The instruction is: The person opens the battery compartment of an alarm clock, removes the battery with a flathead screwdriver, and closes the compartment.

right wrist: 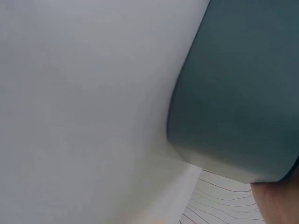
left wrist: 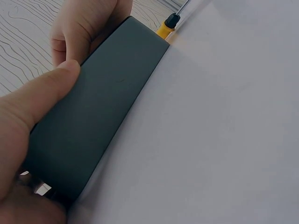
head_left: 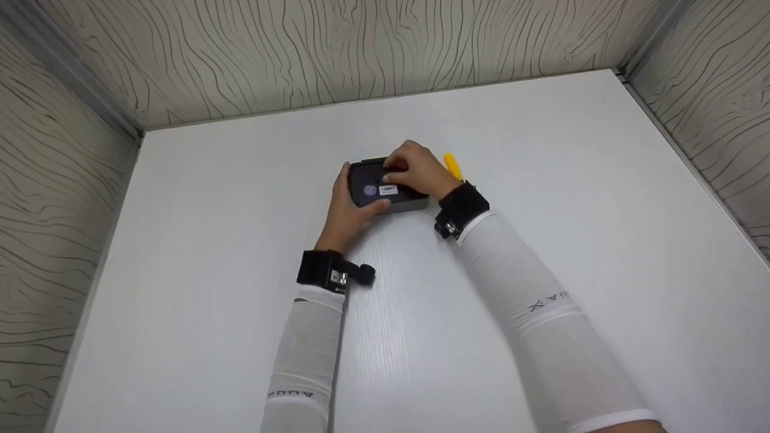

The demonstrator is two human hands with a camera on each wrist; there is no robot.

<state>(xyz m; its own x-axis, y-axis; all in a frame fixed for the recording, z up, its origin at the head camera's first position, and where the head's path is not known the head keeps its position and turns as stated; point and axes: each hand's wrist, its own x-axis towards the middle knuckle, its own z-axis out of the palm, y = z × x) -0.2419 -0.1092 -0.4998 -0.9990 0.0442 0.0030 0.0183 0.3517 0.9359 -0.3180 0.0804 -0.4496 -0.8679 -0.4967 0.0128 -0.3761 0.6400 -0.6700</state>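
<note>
A box-like device with a black, labelled face turned up and grey-green sides lies on the white table. My left hand grips its left end, thumb along the near side and fingers round the far left. Over the right part of the black face is my right hand, fingers bent and fingertips touching that face. Whether they pinch something small is hidden. Just right of that hand lies a screwdriver with a yellow handle; its dark collar and metal shaft show in the left wrist view.
The white tabletop spreads around the device. Wood-patterned panels stand along the back and both sides, with grey metal strips at the corners. A black camera strap circles each wrist.
</note>
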